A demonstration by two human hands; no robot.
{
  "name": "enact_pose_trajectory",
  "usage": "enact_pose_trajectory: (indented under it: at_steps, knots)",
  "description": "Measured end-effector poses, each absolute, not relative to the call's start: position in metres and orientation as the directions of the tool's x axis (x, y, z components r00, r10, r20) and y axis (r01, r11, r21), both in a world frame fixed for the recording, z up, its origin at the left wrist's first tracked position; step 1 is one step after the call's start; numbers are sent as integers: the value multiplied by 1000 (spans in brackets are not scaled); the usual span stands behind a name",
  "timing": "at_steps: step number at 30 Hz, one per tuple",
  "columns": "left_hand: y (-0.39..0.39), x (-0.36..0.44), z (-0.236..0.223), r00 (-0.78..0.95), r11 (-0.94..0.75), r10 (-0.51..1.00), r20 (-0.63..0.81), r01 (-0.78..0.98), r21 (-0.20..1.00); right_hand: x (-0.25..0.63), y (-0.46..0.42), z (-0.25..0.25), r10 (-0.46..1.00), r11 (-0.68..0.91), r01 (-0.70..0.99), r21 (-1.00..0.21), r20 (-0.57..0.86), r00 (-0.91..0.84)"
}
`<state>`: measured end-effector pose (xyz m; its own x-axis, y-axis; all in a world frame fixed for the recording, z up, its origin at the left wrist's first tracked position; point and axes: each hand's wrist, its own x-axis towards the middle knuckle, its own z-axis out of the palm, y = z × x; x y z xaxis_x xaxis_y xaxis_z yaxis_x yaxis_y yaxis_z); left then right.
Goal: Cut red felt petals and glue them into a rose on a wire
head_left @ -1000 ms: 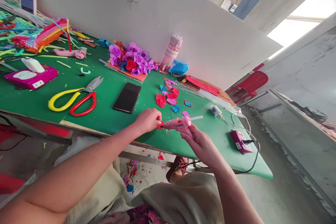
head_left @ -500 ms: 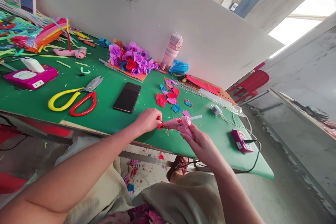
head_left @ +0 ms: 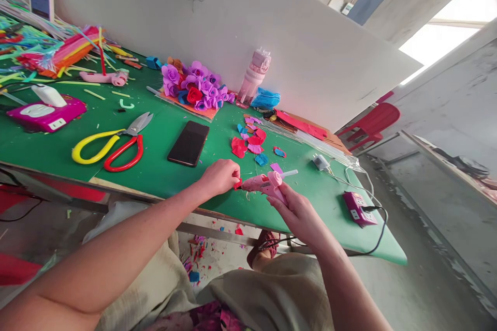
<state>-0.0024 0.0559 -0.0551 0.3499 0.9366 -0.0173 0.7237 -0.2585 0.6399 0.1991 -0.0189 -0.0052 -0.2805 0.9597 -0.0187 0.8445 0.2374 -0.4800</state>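
A pink hot glue gun (head_left: 267,182) with a clear glue stick out of its back is gripped in my right hand (head_left: 293,209). Its nozzle points left and meets a small red piece (head_left: 237,184), which my left hand (head_left: 221,176) pinches; most of that piece is hidden by the fingers. Both hands are over the front edge of the green table (head_left: 221,212). Behind them lie loose red petals (head_left: 238,147), along with purple and blue ones. A bunch of purple flowers (head_left: 198,85) with a few red ones rests farther back on an orange sheet.
Left of my hands lie a black phone (head_left: 188,144) and scissors (head_left: 116,145) with yellow and red handles. A pink bottle (head_left: 253,77) stands by the partition. Purple power strips (head_left: 359,209) and a white charger (head_left: 320,162) with cables are on the table.
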Motion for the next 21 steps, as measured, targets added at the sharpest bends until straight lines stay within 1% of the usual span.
enact_pose_trajectory:
  at_steps: [8, 21]
  knots:
    - [56, -3, -56, 359, -274, 933, -4, 722, 636, 201, -18, -8, 964, 233, 845, -482, -1, -267]
    - [57, -4, -59, 361, -283, 932, 4, 723, 630, 204, -16, -6, 976, 174, 871, -461, -37, -214]
